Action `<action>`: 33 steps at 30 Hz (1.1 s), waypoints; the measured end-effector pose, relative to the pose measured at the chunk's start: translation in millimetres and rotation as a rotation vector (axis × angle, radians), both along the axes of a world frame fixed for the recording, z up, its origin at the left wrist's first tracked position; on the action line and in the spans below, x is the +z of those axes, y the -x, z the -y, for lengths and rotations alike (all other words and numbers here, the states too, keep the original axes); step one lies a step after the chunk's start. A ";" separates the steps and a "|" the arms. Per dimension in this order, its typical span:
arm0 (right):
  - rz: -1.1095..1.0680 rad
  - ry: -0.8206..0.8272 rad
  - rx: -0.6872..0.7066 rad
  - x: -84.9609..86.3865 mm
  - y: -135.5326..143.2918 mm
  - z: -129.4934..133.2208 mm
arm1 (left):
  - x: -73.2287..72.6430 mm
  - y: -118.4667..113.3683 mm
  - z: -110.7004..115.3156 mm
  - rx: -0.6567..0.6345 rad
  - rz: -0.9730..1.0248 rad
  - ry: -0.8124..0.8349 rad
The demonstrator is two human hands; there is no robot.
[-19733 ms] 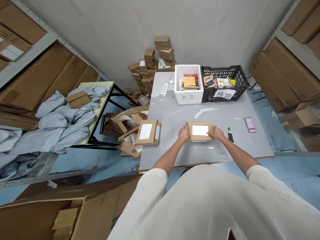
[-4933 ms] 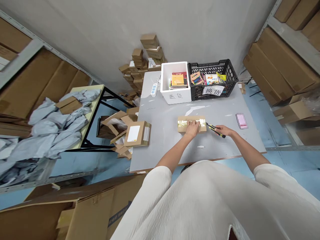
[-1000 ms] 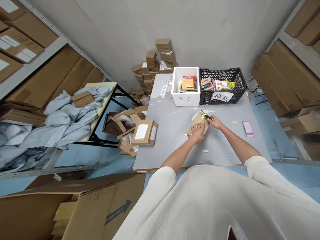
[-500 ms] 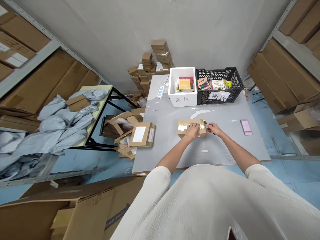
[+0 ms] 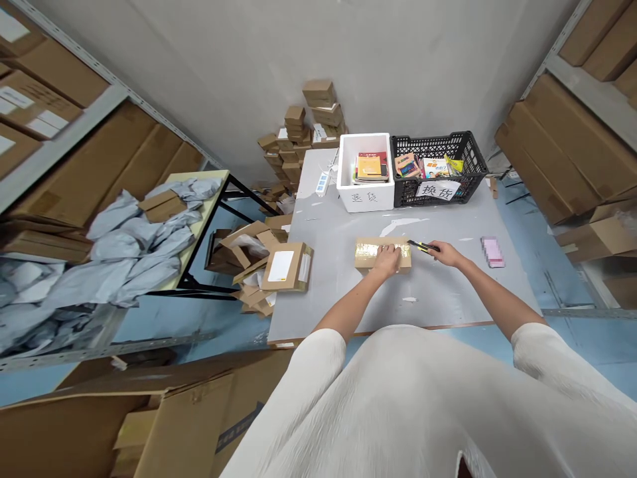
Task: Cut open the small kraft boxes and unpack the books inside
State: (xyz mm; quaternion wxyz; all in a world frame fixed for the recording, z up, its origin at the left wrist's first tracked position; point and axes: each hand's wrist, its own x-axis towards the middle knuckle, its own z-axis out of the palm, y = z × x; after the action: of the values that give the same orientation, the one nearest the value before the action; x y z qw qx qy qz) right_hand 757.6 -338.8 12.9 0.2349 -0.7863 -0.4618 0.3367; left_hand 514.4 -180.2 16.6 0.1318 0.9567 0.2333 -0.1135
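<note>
A small cardboard box (image 5: 367,251) with shiny tape along its top lies on the grey table. My left hand (image 5: 387,259) rests on it, fingers bent over the top and pressing it down. In my right hand (image 5: 444,253) is a black and yellow utility knife (image 5: 422,246), gripped by its handle. The knife points left, its tip close to the box's right end; I cannot tell whether it touches the cardboard.
Behind the box stand a white bin (image 5: 365,198) of books and a black crate (image 5: 440,196) of books. A labelled carton (image 5: 286,267) sits at the table's left edge. A pink phone (image 5: 492,252) lies on the right. Grey parcels (image 5: 134,236) cover a side table.
My right hand has moved right, away from the box, and the knife has swung from steep to nearly level. My left hand stays on the box.
</note>
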 end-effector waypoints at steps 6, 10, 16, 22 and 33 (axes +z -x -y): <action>0.369 0.124 0.283 18.8 -7.5 -11.1 | -7.4 -0.6 0.3 -0.004 0.026 -0.006; 0.485 0.164 0.342 23.6 -1.5 -22.4 | -8.1 1.1 1.5 -0.007 0.047 -0.012; 0.611 0.177 0.437 29.4 8.2 -35.9 | -8.2 2.7 3.4 -0.008 0.047 -0.035; 0.506 0.207 0.371 23.1 7.6 -37.9 | -9.0 4.0 3.9 0.010 0.052 -0.023; -0.223 0.248 0.106 8.0 1.3 11.2 | -8.6 4.4 3.3 0.029 0.058 0.019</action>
State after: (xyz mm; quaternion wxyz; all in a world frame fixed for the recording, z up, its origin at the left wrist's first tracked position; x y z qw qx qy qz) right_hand 756.3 -350.0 20.8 0.1676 -0.7415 -0.4287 0.4881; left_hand 510.0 -183.6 8.0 0.1491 0.9549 0.2420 -0.0860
